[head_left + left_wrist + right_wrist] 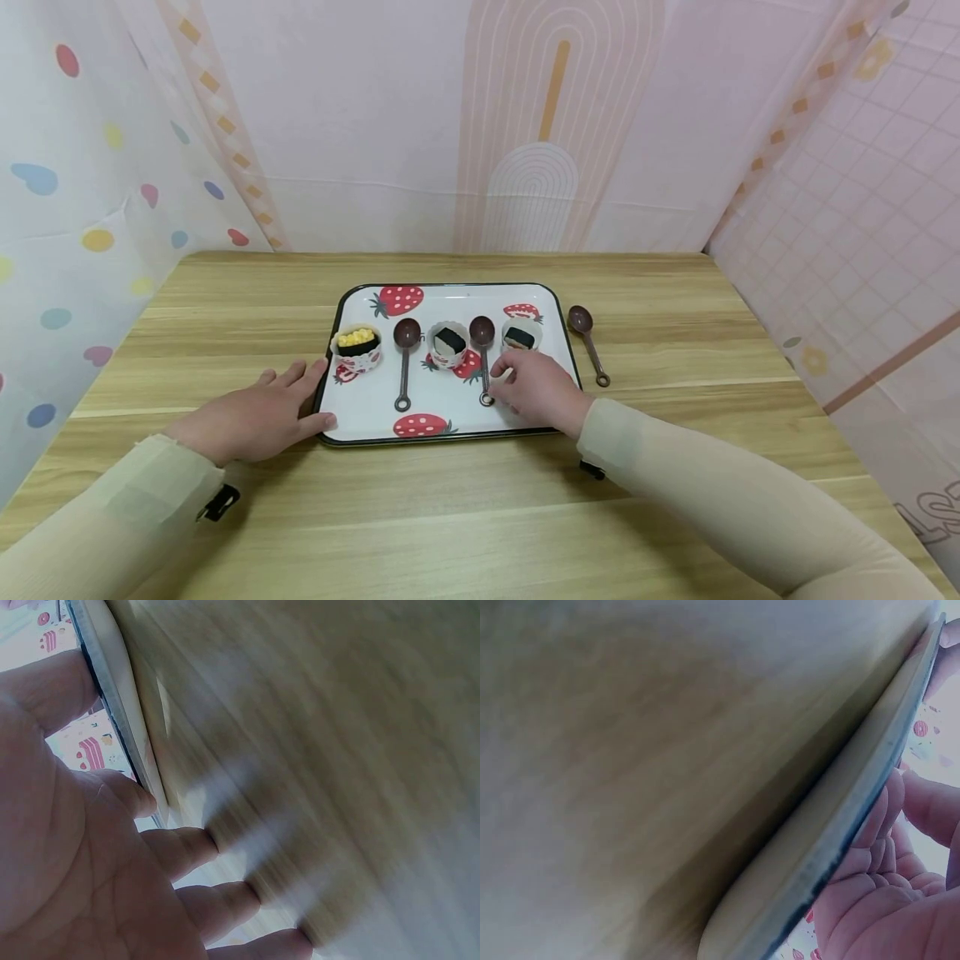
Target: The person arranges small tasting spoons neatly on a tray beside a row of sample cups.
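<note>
Grip: right hand (538, 388) had its fingers curled, thumb at the ring end of the middle spoon (483, 340); could not tell whether it pinched the handle or merely touched it, contact too small to read. Left hand (258, 417) grasped nothing: fingers loosely spread, thumb over the rim at 8 o'clock.

Positions (clock laid on the tray (363, 412), 12 away from the person): middle spoon lay just to the 3 o'clock side of centre, bowl toward 12, ring toward 6, between the centre cup (448, 360) and the right cup (521, 323). Left spoon (406, 337) lay roughly parallel, toward 9. Outer spoon (581, 321) lay on the table (450, 517), beyond the 3 o'clock rim.

Judgement on technique: working at the ring suited the narrow gap. Bowl looked the heavier end, so a slack pinch risked a swivel into the centre cup; low and slow was best, handle along the 12–6 line. Chief hazard: knuckles near the right cup, at 2 o'clock. Light left-hand pressure would have steadied the tray.
</note>
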`<state>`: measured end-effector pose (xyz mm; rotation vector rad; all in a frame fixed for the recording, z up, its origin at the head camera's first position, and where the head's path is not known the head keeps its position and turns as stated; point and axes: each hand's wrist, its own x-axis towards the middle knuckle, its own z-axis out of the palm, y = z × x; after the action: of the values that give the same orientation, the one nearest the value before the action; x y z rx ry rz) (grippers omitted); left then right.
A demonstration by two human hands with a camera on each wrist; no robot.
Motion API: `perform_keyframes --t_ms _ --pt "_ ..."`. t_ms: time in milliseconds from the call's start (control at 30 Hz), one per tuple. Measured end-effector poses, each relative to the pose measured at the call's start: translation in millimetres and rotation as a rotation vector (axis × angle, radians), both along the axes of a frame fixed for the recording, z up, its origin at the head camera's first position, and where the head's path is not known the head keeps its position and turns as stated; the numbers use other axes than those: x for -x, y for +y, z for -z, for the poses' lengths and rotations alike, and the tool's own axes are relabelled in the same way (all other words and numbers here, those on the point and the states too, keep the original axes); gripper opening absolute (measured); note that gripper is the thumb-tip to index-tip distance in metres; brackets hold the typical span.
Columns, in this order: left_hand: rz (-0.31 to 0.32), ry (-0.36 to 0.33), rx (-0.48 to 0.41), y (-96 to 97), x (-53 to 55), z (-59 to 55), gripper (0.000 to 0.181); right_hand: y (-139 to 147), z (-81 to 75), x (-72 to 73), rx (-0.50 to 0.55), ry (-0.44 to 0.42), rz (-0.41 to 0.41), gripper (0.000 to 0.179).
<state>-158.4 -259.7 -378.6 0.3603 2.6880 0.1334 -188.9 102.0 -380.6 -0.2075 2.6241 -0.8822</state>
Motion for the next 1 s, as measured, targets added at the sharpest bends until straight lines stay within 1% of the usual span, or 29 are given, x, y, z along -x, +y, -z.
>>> perform_keyframes --t_ms 300,467,867,1000 --pt "-0.001 -0.017 0.011 0.0 1.0 0.2 0.104 5 -4.4 -1.4 0.004 0.031 0.015 0.017" --pt "-0.004 -0.022 0.009 0.5 0.8 -0.8 0.105 8 -5.5 -1.6 -0.011 0.072 0.006 0.017" --pt "-0.003 -0.028 0.005 0.8 1.1 -2.2 0.106 10 -14.8 -2.8 -0.080 0.218 0.022 0.021" --pt "-0.003 -0.025 0.004 0.9 0.9 -2.1 0.105 11 -15.4 -2.5 -0.079 0.327 0.005 0.021"
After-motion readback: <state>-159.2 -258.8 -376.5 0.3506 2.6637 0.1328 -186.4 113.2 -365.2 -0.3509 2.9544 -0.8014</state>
